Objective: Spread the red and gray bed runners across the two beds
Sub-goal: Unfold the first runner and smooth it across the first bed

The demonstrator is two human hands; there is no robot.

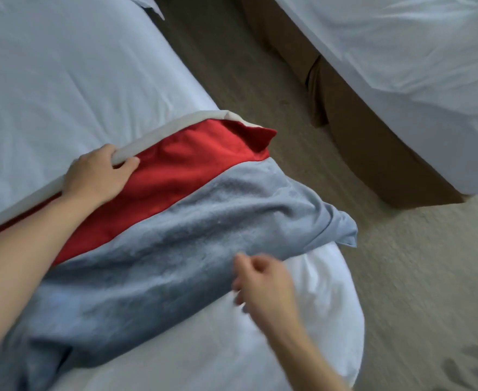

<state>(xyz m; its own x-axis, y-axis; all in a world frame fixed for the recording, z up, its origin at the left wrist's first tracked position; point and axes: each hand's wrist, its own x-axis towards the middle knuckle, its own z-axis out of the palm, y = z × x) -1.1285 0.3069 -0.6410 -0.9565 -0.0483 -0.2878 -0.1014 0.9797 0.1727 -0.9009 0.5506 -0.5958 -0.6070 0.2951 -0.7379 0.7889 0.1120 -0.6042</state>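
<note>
1. Two hands: the left hand (98,176) grips the pale rolled edge of the red runner (159,176); the right hand (263,280), blurred, hovers loosely curled, empty.
2. One gray runner (153,266) lies rumpled beside the red, mid-frame.
3. Two beds: near bed (63,66), far bed (401,52) upper right.

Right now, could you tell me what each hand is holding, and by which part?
The left hand grips the bed runner by its pale rolled upper edge. The right hand hovers over the gray section, blurred; it appears to hold nothing.
</note>
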